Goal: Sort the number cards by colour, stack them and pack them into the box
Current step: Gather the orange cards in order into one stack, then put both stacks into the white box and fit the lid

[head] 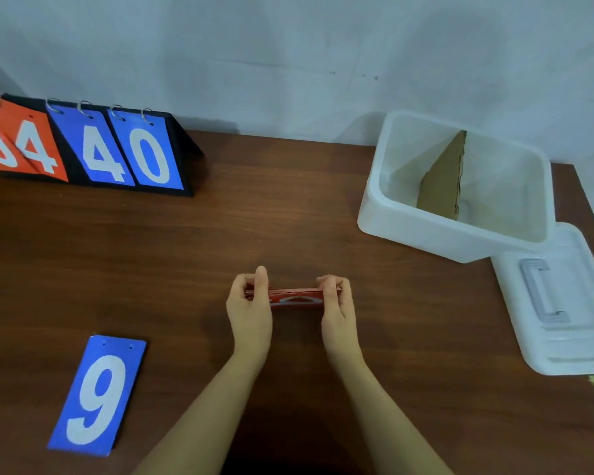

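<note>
From my remote view, a dark wooden table (pixel 186 252) meets a pale wall (pixel 288 46). Far left stands a flip scoreboard (pixel 83 149) showing orange and blue digits; nearer me lies a blue stack topped by a 9 (pixel 98 394). At centre my left hand (pixel 249 308) and right hand (pixel 338 305) pinch the ends of a red card stack (pixel 295 298), tilted edge-on just above the table. Right, the open white box (pixel 460 186) holds a cardboard divider (pixel 443 180); its lid (pixel 559 303) lies beside.

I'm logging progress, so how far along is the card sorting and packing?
Done: blue cards lie stacked on the table. In hand: left hand and right hand hold the red cards together. Left: the open box holds no cards yet.
</note>
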Motion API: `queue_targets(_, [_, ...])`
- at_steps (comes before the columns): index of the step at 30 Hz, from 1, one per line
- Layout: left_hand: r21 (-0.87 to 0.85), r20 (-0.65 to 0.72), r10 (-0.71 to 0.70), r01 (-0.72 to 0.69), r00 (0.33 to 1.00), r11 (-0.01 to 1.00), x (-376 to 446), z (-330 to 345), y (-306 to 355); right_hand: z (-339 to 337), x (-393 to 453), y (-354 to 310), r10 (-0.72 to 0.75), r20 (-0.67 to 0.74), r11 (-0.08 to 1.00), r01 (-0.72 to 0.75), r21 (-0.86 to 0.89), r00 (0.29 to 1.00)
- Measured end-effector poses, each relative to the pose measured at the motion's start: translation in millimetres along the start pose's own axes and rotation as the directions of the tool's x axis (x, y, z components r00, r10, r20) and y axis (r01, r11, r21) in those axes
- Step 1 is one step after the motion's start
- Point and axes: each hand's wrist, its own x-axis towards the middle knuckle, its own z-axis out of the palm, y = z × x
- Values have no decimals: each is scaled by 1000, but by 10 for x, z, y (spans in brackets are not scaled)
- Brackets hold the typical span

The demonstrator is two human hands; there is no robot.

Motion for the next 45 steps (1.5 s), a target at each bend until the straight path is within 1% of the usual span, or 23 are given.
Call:
queue_targets(2, [72,43,73,-76,996,995,20,-5,-14,-59,-4,-24,-5,56,1000,4,10,998])
queue_targets(4, [124,63,125,-132,990,983,68,-21,-44,-105,11,7,-16,84,998,21,-52,996])
queue_targets(6, [121,63,106,-113,992,986,114,-32,-85,-119,18,80,26,102,994,-15,-107,994])
queue_targets(8, [115,80,66,-75,995,991,145,-6,-77,-103,8,107,58,151,995,-45,-94,987])
queue_targets(11, [119,76,17,-26,997,993,162,31,-19,-115,-5,115,68,201,989,-40,-143,977])
queue_targets(14, [105,74,-3,-5,997,994,124,17,99,-150,-27,1,89,164,979,-56,-195,982])
queue_targets(16, [154,101,-16,0,995,988,74,-35,195,-176,-63,-158,77,146,980,-49,-192,986])
queue_targets(18, [245,178,29,-73,984,967,24,-140,290,-227,-79,-349,16,136,976,14,-216,991])
queue_targets(19, [283,246,93,-163,965,945,15,-215,333,-262,-81,-454,-36,136,968,68,-240,990])
queue_targets(21, [333,393,300,-439,869,835,25,-374,414,-331,-71,-643,-164,155,932,204,-298,974])
queue_targets(23, [354,516,502,-706,694,613,69,-471,520,-377,-89,-829,-277,196,886,329,-326,940])
queue_targets(25, [333,601,588,-838,541,432,110,-464,651,-386,-119,-1004,-337,251,833,412,-370,907])
queue_targets(26, [292,622,609,-867,492,403,128,-436,710,-379,-137,-1084,-355,269,808,438,-394,895])
queue_targets(27, [241,624,622,-874,473,422,135,-406,775,-370,-149,-1149,-381,270,780,464,-420,884])
queue_targets(28, [179,598,631,-850,494,495,146,-372,836,-363,-151,-1203,-429,247,738,495,-459,869])
queue_targets(30, [41,538,599,-728,593,685,163,-282,959,-374,-132,-1304,-561,138,635,531,-561,816])
queue_targets(31, [-11,522,566,-658,639,753,160,-228,1031,-399,-103,-1339,-607,61,628,525,-574,793])
queue_targets(32, [-46,512,529,-593,677,804,156,-164,1098,-437,-70,-1372,-604,-31,679,494,-544,796])
queue_targets(34, [-107,524,447,-464,725,879,137,-25,1238,-533,-3,-1457,-476,-189,839,380,-389,859])
queue_targets(35, [-139,542,408,-400,735,906,125,53,1313,-589,36,-1500,-412,-228,891,338,-302,882])
queue_targets(37, [-179,578,360,-317,732,931,105,246,1450,-718,142,-1570,-388,-276,916,334,-224,880])
queue_targets(41, [-199,618,361,-306,699,931,78,723,1688,-1022,434,-1767,-437,-313,899,411,-149,843])
queue_targets(45, [-118,606,338,-339,720,933,160,1251,1856,-1400,851,-1950,-470,-272,863,372,-343,840])
